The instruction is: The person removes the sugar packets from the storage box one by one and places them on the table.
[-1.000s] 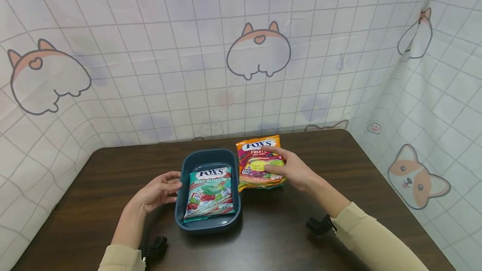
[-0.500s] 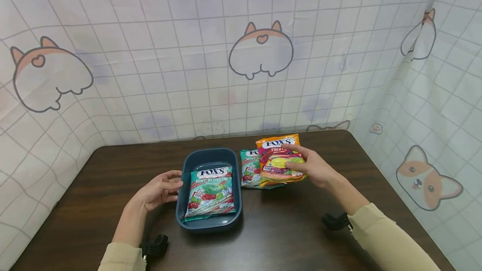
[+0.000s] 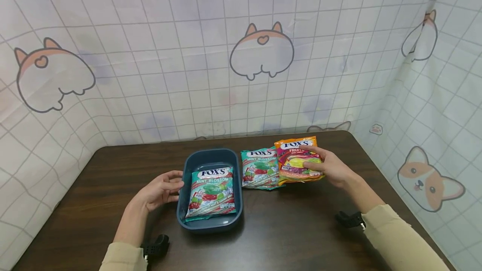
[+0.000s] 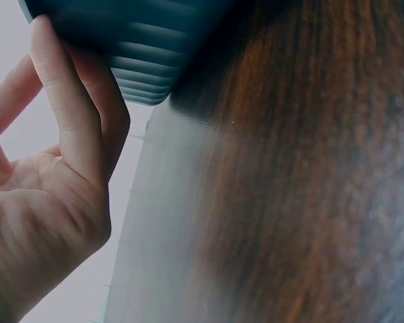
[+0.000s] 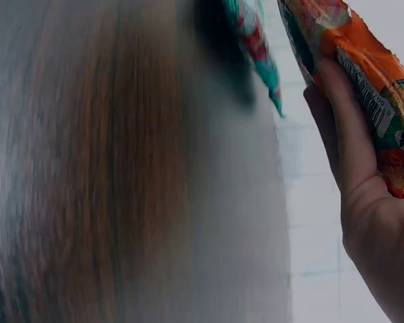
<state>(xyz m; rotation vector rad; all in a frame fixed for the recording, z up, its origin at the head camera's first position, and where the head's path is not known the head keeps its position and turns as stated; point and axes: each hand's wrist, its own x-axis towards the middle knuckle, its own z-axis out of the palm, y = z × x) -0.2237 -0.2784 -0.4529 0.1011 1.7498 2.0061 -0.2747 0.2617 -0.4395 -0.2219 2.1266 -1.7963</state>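
Note:
My right hand (image 3: 331,168) grips an orange-and-purple bag of fruit candy (image 3: 295,160), held over the right part of the table. In the right wrist view, fingers (image 5: 350,128) lie along the back of that bag (image 5: 374,87). Just left of it, a green bag of mint candy (image 3: 260,168) lies on the table, its right edge overlapped by the orange one. A dark blue bin (image 3: 183,204) stands left of centre with another green candy bag (image 3: 211,193) inside. Fingertips of my left hand (image 3: 160,189) touch the bin's left outer wall, also seen in the left wrist view.
Everything is on a dark wood-grain table (image 3: 278,229). A white gridded curtain (image 3: 188,74) with corgi drawings hangs behind the table and along both sides. Black wrist cameras (image 3: 156,245) sit on both forearms.
The orange candy bag has moved right in my right hand, uncovering the green bag on the table beside the bin. My left hand stays at the bin's wall.

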